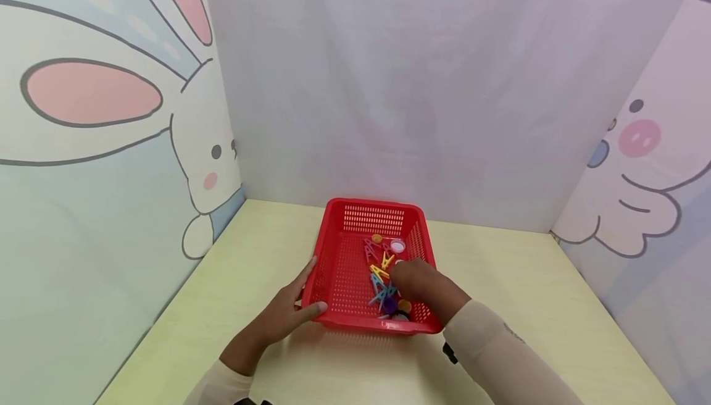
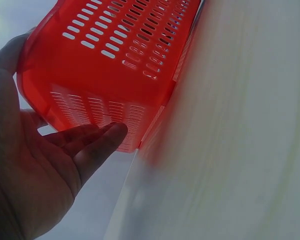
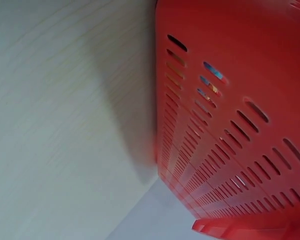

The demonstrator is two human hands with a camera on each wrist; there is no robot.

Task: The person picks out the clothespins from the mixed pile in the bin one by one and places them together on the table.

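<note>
A red plastic basket with slotted walls stands on the table, tilted or level I cannot tell. My left hand holds its near left corner, thumb over the rim and fingers along the outer wall. Inside the basket, my right hand reaches down at the right side; its fingertips are hidden. Around it lie pink clothespins, yellow clothespins and blue clothespins. A white bottle cap, a purple cap and an orange cap lie there too.
The pale wooden table extends on both sides of the basket. A whitish curtain hangs behind it. Side panels with a cartoon rabbit and another cartoon animal flank the table. The basket's right wall stands upright beside my right wrist.
</note>
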